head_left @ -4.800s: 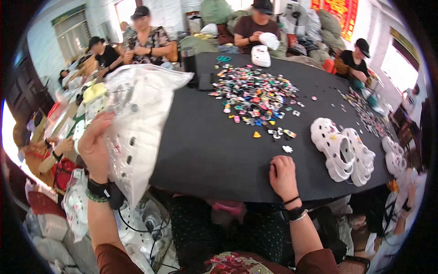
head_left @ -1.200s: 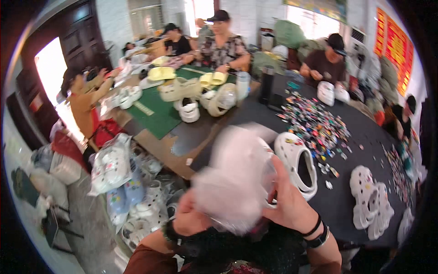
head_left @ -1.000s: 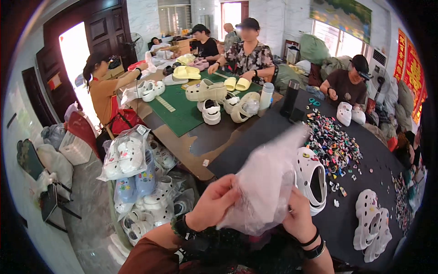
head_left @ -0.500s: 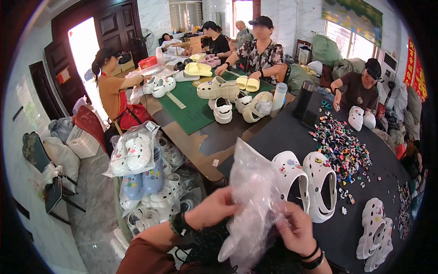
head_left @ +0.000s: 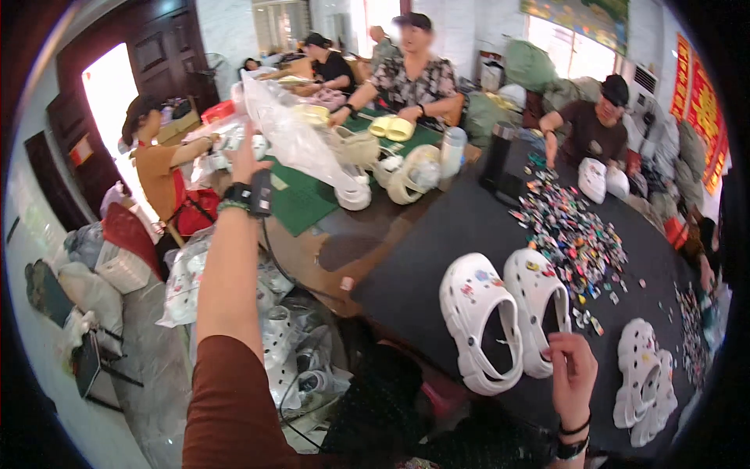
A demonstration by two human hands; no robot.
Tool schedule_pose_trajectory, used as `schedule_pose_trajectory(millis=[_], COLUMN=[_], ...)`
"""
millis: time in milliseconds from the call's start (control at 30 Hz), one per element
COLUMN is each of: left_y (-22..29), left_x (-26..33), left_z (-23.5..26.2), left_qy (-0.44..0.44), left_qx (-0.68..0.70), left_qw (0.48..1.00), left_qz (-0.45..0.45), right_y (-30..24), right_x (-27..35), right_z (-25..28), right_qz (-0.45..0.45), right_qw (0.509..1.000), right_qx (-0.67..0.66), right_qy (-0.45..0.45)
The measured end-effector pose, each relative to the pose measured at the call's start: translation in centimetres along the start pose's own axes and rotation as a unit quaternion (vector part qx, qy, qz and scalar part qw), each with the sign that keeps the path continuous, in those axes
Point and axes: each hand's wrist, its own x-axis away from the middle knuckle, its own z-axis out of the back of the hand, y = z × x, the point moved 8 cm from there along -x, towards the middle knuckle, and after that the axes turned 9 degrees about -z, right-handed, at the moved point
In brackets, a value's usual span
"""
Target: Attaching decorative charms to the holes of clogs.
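Note:
My left hand is raised at arm's length, its fingers at the edge of a clear plastic bag that streams out to the right above the far table. My right hand is beside the heel of a white clog, fingers loosely bent and nothing visible in them; whether the fingertips touch the strap is hard to see. Left of that clog is its mate, also white. Both have coloured charms on their toes and stand on the black table.
Loose colourful charms are heaped beyond the clogs. Another white pair lies at the right. Bagged clogs are piled below my left arm. A black bottle stands at the table's far edge. Several people work around the tables.
The plastic bag, earlier between both hands before me, has swung far and left with my left hand. My right hand has let go of it and moved right to the clogs.

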Motion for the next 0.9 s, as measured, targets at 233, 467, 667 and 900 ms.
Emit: schedule_pose_trajectory(millis=[233,467,667,900], left_y=[20.5,51.6,58.7,57.7], left_x=[5.1,6.5,8.0,6.9], left_z=[-6.7,3.6,3.0,-1.7], left_qy=[0.014,-0.299,-0.291,-0.362], left_qx=[0.425,0.529,0.530,0.403], left_qw=[0.821,0.794,0.794,0.835], left_qz=[0.382,0.010,-0.065,-0.097], right_y=[4.8,13.5,11.8,5.7], right_x=[-1.1,0.5,1.3,6.0], right_z=[4.1,4.7,2.2,-4.9], right_qz=[-0.056,-0.255,-0.236,-0.114], right_qw=[0.962,0.956,0.964,0.988], right_qx=[0.234,0.140,0.121,0.097], right_qy=[0.130,0.037,0.029,-0.037])
